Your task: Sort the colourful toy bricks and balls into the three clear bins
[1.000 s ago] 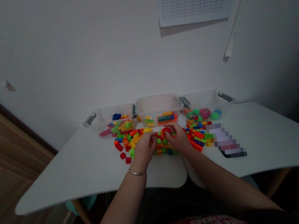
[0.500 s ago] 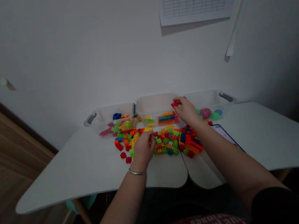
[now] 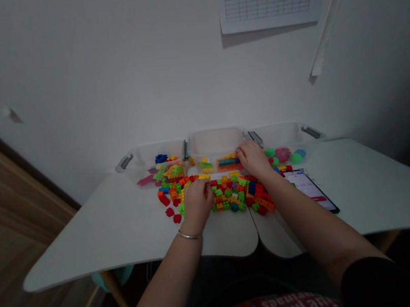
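Note:
My left hand [image 3: 198, 200], with a bracelet at the wrist, rests at the pile of toy bricks [image 3: 228, 193]. Its thumb and fingers are pinched together; what they hold, if anything, is hidden. My right hand [image 3: 254, 158] is at the right front side of the middle clear plastic bin [image 3: 217, 144]. Its fingers curl downward and close together, and no brick shows in them. Inside that bin lie yellow and green bricks and an orange piece with a teal top [image 3: 228, 163]. The bricks on the table are red, orange, yellow, green and blue.
A left bin [image 3: 156, 150] holds blue, green, yellow and pink pieces. The right bin [image 3: 282, 131] contains green, pink and blue round pieces. A phone [image 3: 313, 191] lies beside my right forearm on the white table [image 3: 123, 222]. A gap splits the table's front edge.
My right hand has come down and slightly nearer, and the red brick in its fingers is out of sight. More of the phone shows. My left hand has barely moved.

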`<action>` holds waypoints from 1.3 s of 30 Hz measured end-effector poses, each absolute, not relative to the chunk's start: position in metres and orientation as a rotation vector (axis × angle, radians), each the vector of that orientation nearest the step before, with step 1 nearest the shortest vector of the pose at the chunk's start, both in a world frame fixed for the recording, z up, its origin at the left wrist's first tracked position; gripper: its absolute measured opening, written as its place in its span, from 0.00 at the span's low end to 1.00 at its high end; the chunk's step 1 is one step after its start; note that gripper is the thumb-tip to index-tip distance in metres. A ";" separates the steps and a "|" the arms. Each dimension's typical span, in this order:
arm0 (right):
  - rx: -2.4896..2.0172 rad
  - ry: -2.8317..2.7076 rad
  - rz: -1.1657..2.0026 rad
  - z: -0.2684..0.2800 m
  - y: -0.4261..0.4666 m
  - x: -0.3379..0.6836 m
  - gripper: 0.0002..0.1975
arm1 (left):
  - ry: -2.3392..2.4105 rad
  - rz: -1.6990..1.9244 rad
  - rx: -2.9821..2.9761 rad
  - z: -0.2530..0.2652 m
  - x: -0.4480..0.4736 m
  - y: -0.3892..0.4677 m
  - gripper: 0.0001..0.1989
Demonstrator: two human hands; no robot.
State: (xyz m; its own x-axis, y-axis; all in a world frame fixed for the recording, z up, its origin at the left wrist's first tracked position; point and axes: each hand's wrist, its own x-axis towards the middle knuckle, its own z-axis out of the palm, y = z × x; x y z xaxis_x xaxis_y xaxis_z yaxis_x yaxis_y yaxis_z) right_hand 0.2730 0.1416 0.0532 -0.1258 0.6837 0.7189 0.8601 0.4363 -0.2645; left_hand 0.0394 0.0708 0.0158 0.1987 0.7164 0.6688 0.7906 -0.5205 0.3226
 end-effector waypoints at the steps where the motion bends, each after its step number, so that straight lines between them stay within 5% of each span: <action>1: -1.322 -1.881 -0.273 0.054 0.141 0.273 0.15 | -1.506 -1.239 -2.355 0.016 0.039 0.071 0.07; 15: -1.337 -1.929 -0.199 0.058 0.138 0.281 0.21 | -1.660 -1.224 -2.262 0.007 0.037 0.077 0.09; 20: -1.291 -1.840 -0.211 0.065 0.107 0.277 0.15 | -1.670 -1.179 -2.293 0.007 0.038 0.077 0.09; 28: -1.449 -2.424 -0.008 0.058 0.073 0.261 0.17 | -1.674 -1.057 -2.296 0.012 0.041 0.072 0.09; 34: -1.485 -2.489 -0.027 0.046 0.067 0.261 0.24 | -1.674 -1.018 -2.309 0.013 0.042 0.071 0.08; 39: -1.602 -2.467 -0.050 0.050 0.059 0.261 0.19 | -1.686 -0.976 -2.318 0.014 0.043 0.069 0.07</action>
State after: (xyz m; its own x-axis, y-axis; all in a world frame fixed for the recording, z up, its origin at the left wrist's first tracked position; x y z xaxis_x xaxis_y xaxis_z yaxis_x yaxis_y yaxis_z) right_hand 0.2607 0.0588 0.0496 -0.3928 0.9008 0.1850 0.9076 0.4122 -0.0801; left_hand 0.0434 0.0692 0.0144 0.1749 0.8133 0.5550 0.8864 -0.3754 0.2709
